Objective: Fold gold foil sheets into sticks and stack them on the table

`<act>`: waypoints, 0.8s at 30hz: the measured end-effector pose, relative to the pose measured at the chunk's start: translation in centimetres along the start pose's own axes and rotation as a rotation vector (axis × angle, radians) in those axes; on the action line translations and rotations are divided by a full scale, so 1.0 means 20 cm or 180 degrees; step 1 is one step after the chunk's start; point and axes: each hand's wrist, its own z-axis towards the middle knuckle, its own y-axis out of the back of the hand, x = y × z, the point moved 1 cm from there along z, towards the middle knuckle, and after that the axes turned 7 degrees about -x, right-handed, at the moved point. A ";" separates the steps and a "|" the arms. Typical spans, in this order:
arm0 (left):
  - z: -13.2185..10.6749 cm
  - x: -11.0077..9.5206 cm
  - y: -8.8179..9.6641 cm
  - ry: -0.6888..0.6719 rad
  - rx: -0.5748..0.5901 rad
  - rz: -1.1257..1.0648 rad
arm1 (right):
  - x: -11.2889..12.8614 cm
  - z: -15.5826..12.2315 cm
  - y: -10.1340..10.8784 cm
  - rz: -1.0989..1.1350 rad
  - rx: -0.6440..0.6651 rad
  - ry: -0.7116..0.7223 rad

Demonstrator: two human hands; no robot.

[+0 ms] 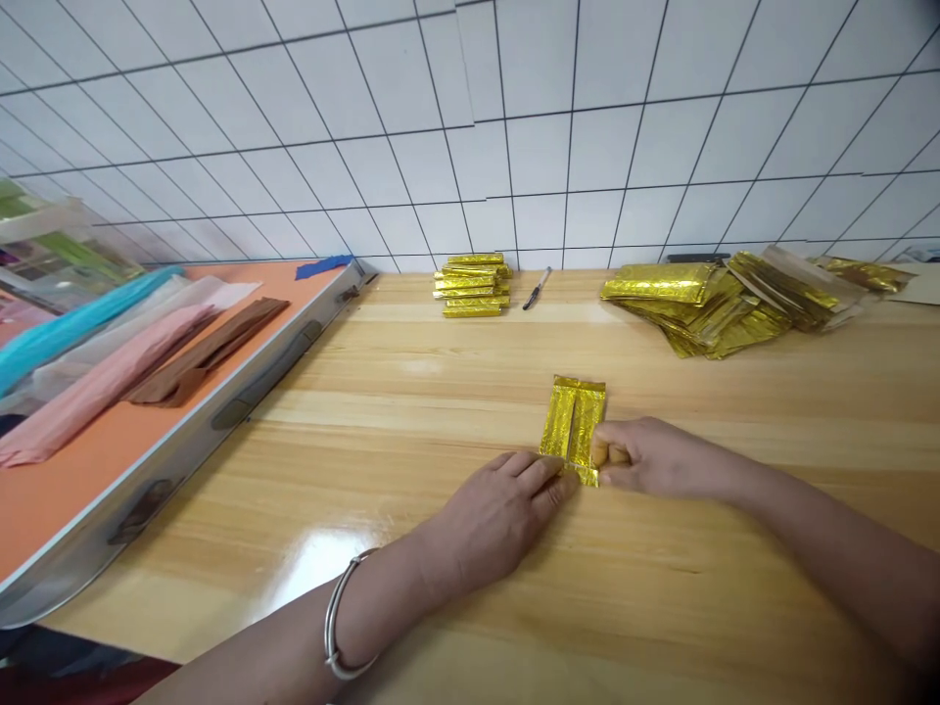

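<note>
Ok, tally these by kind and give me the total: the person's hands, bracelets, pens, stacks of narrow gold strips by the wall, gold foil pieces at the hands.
Hands: 2 (left hand, right hand)
Bracelet: 1
Pen: 1
Stack of narrow gold strips: 1
Gold foil piece: 1
Total: 6

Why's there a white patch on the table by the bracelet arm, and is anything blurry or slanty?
Head view: glare, probably a reflected light, whitens the wooden tabletop beside the left forearm; head view: the right forearm looks soft toward the picture's edge, while the gold foil piece shows more clearly; head view: lines on the tiled wall slant outward at the sides, perhaps lens distortion.
</note>
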 end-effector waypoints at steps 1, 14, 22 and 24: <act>0.00 0.00 0.00 -0.0003 -0.0005 -0.0013 | -0.02 0.00 0.01 0.0346 0.0097 -0.0076; 0.01 -0.03 -0.03 0.0014 -0.0101 0.0063 | 0.05 0.02 0.00 -0.0678 -0.0525 -0.0190; 0.01 -0.06 -0.03 0.0007 -0.0246 0.0240 | 0.06 0.01 0.00 -0.0949 -0.0511 -0.0170; 0.02 -0.06 -0.03 -0.0024 -0.0264 0.0225 | 0.06 0.01 0.00 -0.0986 -0.0516 -0.0175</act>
